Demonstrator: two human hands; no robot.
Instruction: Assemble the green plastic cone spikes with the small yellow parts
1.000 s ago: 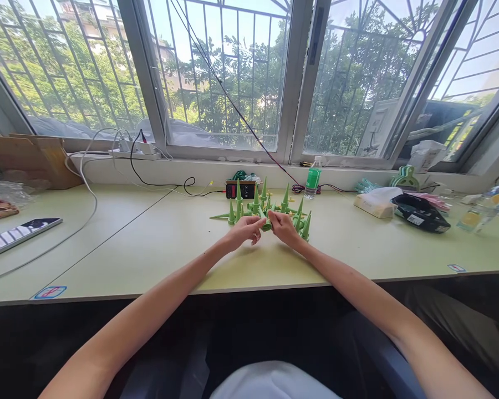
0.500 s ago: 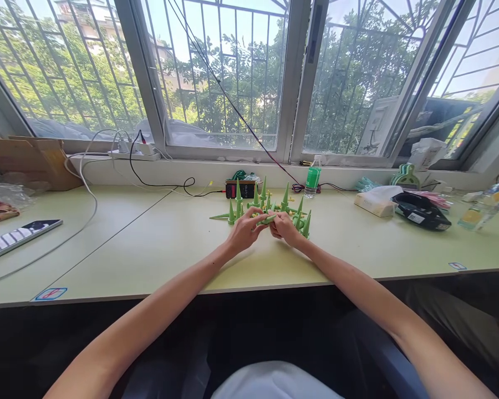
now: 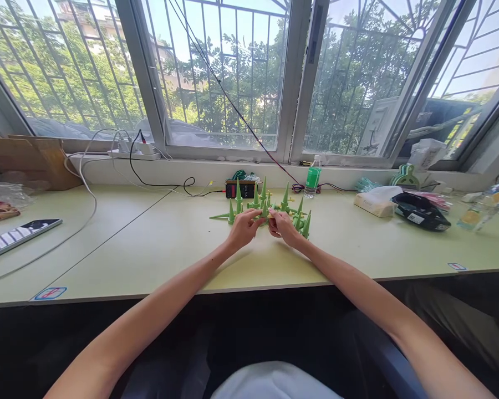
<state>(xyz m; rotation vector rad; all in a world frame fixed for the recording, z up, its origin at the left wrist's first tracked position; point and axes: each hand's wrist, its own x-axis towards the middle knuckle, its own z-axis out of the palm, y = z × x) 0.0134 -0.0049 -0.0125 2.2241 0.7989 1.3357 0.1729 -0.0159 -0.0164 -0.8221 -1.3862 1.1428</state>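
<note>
Several green pointed cones and small yellow pieces stand or lie in a cluster on the pale table. At its front edge, a green cone points upward between my two hands. My left hand is closed on that cone from the left, thumb and fingers at its base. From the right, my right hand has its fingers curled in a pinch beside the cone's base. A speck of yellow shows at its fingertips, too small to name. One long cone lies flat at the left.
Behind the cones stand a phone with a lit screen and a green-labelled bottle. To the right are a tissue pack and a black strapped object. At left lie another phone and a white cable.
The green piece between my hands has turned from lying sideways to pointing up. My hands have moved slightly apart.
</note>
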